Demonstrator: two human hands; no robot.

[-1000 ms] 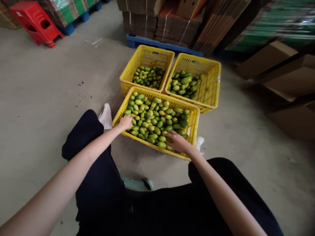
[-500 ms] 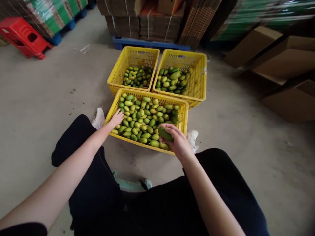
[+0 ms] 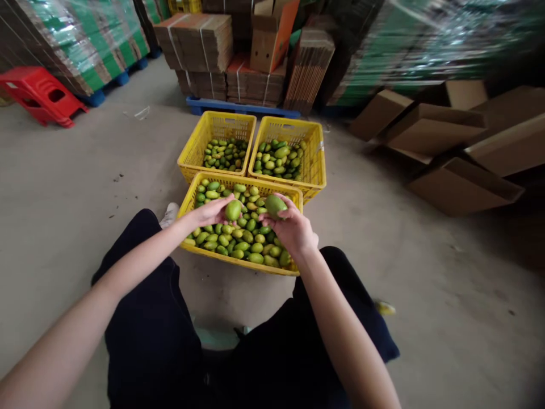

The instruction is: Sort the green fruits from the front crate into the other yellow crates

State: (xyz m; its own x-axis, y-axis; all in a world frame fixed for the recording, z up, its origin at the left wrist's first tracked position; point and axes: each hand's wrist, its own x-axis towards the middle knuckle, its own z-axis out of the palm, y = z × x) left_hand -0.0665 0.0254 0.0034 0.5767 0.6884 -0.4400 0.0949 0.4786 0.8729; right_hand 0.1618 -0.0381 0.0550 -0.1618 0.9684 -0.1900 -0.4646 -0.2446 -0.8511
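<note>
Forearms (image 3: 147, 255) reach forward from both lower corners and slant inward, so that the two bare hands come near each other, apart, above the front yellow crate (image 3: 259, 183). Left hand (image 3: 212, 212) extends toward the right from a fairly straight wrist; right hand (image 3: 294, 228) points forward and a little leftward, bent at the wrist. Each carries one oval green fruit. Fruit in the left hand (image 3: 233, 210) shows a nearly round outline, slightly taller than wide, so its long axis is hard to tell. Fruit in the right hand (image 3: 275, 206) looks more elongated, its long axis seeming to slant from upper left to lower right. Both grips are curled only as far as the fruit's width, with digits along the sides; some fingertips are hidden. Below them, loose fruits (image 3: 242, 246) fill the crate, their axes pointing in many directions.
</note>
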